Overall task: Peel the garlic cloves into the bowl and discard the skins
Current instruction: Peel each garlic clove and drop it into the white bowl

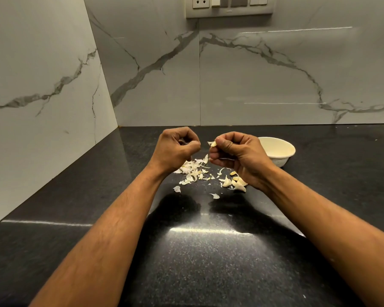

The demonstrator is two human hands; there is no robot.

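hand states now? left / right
Left hand: fingers curled; whether they pinch anything cannot be told.
Right hand: fingers pinch a garlic clove.

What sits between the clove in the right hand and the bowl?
Nothing visible. The right hand pinches the clove above the counter; the bowl sits just behind that hand, rim open, no object across the path.

Skins [192,170] left of cloves [236,182]
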